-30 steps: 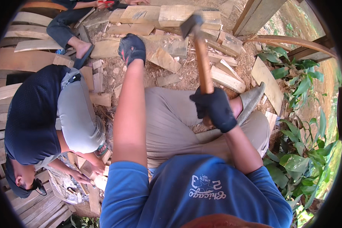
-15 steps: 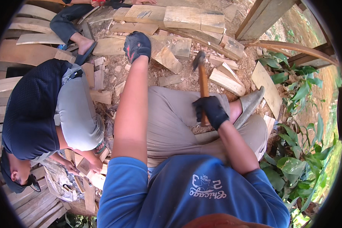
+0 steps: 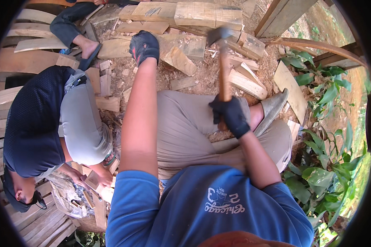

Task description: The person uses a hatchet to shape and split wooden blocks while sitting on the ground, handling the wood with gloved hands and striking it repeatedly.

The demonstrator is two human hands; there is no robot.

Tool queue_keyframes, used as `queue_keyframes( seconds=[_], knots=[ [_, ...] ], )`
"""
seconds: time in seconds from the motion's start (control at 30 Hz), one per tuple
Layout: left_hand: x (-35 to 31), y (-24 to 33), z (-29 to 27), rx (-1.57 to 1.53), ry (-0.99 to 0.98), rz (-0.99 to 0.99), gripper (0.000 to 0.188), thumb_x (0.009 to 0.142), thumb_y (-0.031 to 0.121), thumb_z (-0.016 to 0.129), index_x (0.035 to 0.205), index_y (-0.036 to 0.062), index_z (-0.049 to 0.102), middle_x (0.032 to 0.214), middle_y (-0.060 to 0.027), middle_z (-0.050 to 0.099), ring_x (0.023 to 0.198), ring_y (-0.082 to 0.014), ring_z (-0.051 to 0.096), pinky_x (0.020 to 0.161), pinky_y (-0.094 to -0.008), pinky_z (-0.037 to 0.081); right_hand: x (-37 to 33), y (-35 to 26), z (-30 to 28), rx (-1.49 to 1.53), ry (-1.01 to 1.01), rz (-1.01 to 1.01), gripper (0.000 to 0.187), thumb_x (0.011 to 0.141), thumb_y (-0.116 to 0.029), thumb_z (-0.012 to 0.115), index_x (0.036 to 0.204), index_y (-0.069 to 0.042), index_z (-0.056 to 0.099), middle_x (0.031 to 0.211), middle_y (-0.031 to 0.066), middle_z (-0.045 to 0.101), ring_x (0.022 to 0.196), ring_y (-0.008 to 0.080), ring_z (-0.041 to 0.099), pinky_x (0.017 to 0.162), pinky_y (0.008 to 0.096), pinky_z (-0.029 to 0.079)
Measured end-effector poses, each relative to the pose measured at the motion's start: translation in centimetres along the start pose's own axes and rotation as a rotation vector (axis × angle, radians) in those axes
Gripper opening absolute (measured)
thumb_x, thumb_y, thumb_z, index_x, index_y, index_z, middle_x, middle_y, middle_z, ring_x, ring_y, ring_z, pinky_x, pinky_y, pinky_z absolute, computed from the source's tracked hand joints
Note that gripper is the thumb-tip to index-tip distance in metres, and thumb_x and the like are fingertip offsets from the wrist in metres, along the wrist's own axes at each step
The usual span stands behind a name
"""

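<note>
My right hand (image 3: 231,116), in a black glove, is wrapped round the wooden handle of a hammer (image 3: 224,78). Its dark metal head points away from me and is smeared by motion. My left arm stretches far forward. At its end my left hand (image 3: 144,47), in a dark glove with red marks, is curled over a wooden plank (image 3: 114,49) on the ground. Its fingers are bent, and what lies under them is hidden. A split wood piece (image 3: 178,61) lies just right of that hand.
A co-worker (image 3: 35,119) bends over a wooden piece at my left. Another person's foot (image 3: 89,50) rests at the far left. Thick wood blocks (image 3: 196,14) lie ahead, with pale offcuts (image 3: 246,83) near my shoe (image 3: 272,111). Leafy plants (image 3: 317,181) grow on the right.
The hammer head has swung farther forward, away from my body, while my right hand has stayed nearly in place. My left hand has shifted slightly with the whole view.
</note>
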State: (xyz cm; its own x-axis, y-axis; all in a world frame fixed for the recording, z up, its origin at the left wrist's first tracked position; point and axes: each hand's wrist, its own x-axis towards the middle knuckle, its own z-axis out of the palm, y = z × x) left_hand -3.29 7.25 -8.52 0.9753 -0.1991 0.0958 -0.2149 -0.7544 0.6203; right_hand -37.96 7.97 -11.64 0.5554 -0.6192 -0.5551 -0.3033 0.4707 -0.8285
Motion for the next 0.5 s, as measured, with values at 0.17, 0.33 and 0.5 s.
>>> queue_keyframes(
  seconds=[0.17, 0.33, 0.5],
  knots=[
    [-0.5, 2.2, 0.3, 0.017, 0.029, -0.001, 0.045, 0.102, 0.036, 0.052, 0.106, 0.0036, 0.083, 0.113, -0.0252, 0.079, 0.113, -0.0431, 0.074, 0.098, -0.0520, 0.056, 2.0, 3.5, 0.1, -0.081, -0.159, 0.206, 0.023, 0.092, -0.017, 0.080, 0.085, 0.003, 0.071, 0.064, 0.0118, 0.066, 0.048, 0.0231, 0.064, 0.047, 0.0392, 0.051],
    [1.8, -0.5, 2.9, -0.254, -0.045, 0.332, 0.038, 0.098, 0.041, 0.059, 0.103, 0.0133, 0.085, 0.115, -0.0154, 0.081, 0.109, -0.0347, 0.075, 0.097, -0.0445, 0.057, 2.5, 3.6, -0.6, 0.057, -0.172, 0.306, 0.029, 0.095, -0.023, 0.080, 0.093, 0.005, 0.071, 0.069, 0.0108, 0.066, 0.049, 0.0241, 0.063, 0.047, 0.0402, 0.051],
    [2.0, -1.0, 4.0, -0.571, -0.265, 0.465, 0.030, 0.097, 0.020, 0.057, 0.102, 0.0189, 0.087, 0.111, -0.0073, 0.082, 0.100, -0.0262, 0.076, 0.094, -0.0371, 0.055, 2.7, 3.3, -0.1, 0.057, -0.084, 0.379, 0.038, 0.101, -0.035, 0.077, 0.091, 0.000, 0.067, 0.069, 0.0098, 0.063, 0.049, 0.0243, 0.061, 0.047, 0.0409, 0.050]
  ],
)
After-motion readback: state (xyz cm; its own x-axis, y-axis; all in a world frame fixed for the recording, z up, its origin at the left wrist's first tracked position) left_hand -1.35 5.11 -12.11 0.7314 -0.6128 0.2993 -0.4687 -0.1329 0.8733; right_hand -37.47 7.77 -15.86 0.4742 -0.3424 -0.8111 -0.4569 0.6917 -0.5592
